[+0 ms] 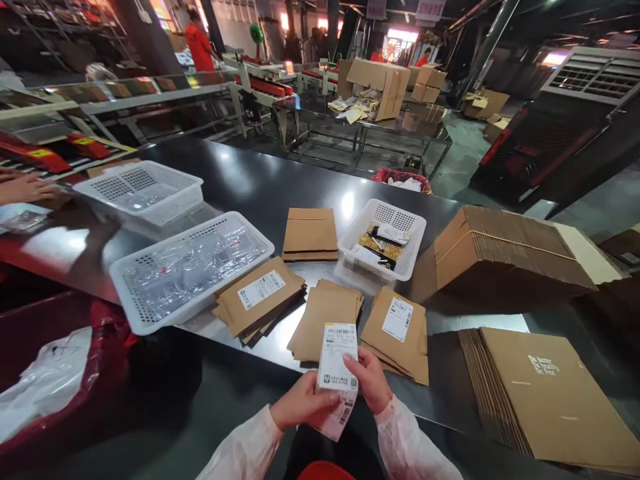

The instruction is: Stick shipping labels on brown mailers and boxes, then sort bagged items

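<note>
My left hand [303, 403] and my right hand [369, 377] both pinch a strip of white shipping labels [337, 363] held upright over the near edge of the steel table [280, 187]. The strip's lower end hangs below my fingers. Just beyond it lies a stack of plain brown envelopes [324, 318]. To its right a brown envelope with a label stuck on it [397, 330] tops another pile. To its left a labelled envelope pile [260, 300] lies fanned out.
A white basket of clear plastic bags [190, 267] sits left, an emptier basket [143, 190] behind it. A small basket of packets [384, 238] and folded cartons [310, 233] lie mid-table. Flat cardboard bundles [510, 257] [550, 397] fill the right. Another person's hand [23, 190] rests far left.
</note>
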`<action>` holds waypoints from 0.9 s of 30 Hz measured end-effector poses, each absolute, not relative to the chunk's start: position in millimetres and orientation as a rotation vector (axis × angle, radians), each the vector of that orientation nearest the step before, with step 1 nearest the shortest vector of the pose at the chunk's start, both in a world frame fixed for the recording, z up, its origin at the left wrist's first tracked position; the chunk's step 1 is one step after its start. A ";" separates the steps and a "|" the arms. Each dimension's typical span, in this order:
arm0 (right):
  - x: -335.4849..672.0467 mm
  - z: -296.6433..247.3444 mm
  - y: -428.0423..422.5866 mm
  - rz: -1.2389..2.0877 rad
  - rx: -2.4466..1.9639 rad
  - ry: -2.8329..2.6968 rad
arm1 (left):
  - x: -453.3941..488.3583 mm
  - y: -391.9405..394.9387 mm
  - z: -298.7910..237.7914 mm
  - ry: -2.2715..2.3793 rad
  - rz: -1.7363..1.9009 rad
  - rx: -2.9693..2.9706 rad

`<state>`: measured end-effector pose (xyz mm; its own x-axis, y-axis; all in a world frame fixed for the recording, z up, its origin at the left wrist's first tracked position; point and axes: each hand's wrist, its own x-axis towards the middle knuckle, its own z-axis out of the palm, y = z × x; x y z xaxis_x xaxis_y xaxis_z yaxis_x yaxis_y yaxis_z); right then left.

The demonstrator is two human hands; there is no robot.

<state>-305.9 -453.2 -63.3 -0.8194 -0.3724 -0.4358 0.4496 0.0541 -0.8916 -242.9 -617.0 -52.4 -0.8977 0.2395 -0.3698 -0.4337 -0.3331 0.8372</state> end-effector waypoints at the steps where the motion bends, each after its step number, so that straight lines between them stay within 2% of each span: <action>1: -296.7 -64.1 -464.6 -1.878 0.090 1.735 | -242.1 -618.8 -53.1 1.521 2.273 -0.305; 5: -289.5 -66.1 -481.1 -1.801 0.030 1.677 | -250.7 -625.9 -57.1 1.550 2.469 -0.836; 10: -327.8 -57.2 -483.7 -1.588 -0.239 1.970 | -256.1 -622.2 -68.0 1.531 2.444 -0.867; 15: -345.3 -66.8 -489.5 -1.332 -0.432 2.238 | -260.5 -613.2 -86.8 1.652 2.508 -1.176; 18: -367.5 -78.9 -497.1 -1.233 -0.471 2.358 | -265.8 -612.8 -94.4 1.598 2.516 -1.122; 22: -428.5 -92.6 -516.4 -1.126 -0.499 2.567 | -266.4 -612.6 -105.7 1.300 2.511 -0.900; 27: -482.6 -112.1 -534.7 -0.917 -0.484 2.788 | -236.3 -596.7 -147.8 1.158 2.479 -0.965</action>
<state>-482.6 -534.7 -112.1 -0.9336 -0.3539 -0.0563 -0.2514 0.7588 -0.6009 -236.3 -596.7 -147.8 -0.7531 -0.0584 -0.6553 -0.4652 -0.6570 0.5932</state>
